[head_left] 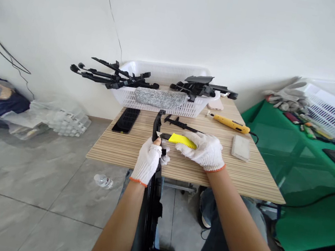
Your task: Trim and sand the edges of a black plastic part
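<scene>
My left hand [147,159], in a white knit glove with the thumb tip bare, is closed round a long black plastic part [152,199]. The part's upper end curves above the table edge, and its lower length runs down between my legs. My right hand [204,150], gloved too, grips a yellow utility knife [184,140]. The knife's blade points left and meets or nearly meets the black part just above my left thumb; exact contact is too small to tell. A black caliper [182,124] lies on the table just beyond the knife.
A white basket [160,108] with more black parts [114,75] stands against the wall. On the table [112,150] lie a phone [126,120], a yellow rotary tool [231,123] and a pale block [241,148]. At right, a green-covered table [279,139] holds gloves and tools.
</scene>
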`<state>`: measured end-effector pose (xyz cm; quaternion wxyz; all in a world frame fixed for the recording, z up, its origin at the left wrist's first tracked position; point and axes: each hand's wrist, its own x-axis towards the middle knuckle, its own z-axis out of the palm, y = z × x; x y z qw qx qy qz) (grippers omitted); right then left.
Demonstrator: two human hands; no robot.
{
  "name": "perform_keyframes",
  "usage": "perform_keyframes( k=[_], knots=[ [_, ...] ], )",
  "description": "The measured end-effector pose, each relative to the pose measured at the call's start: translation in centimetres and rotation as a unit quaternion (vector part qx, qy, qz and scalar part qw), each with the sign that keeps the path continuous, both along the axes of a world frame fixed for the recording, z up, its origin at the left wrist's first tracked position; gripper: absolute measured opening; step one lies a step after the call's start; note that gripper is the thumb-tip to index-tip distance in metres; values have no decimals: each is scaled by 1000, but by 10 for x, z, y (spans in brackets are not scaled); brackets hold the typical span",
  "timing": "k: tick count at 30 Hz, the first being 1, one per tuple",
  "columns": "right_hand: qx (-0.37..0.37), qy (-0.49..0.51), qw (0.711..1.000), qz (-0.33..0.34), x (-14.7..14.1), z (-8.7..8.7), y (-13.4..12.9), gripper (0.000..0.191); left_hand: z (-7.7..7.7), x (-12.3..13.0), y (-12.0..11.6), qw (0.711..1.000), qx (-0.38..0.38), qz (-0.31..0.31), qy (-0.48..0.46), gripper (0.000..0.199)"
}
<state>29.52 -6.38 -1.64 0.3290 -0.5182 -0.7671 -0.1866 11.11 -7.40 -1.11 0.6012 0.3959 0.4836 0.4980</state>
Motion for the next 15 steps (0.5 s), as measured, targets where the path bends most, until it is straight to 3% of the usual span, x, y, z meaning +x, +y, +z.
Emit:
perform_keyframes(
  k=[15],
  knots=[
    [4,-4,1000,21,-1,-1,0,65,5,3,-1,998,19,-8,54,46]
  ],
)
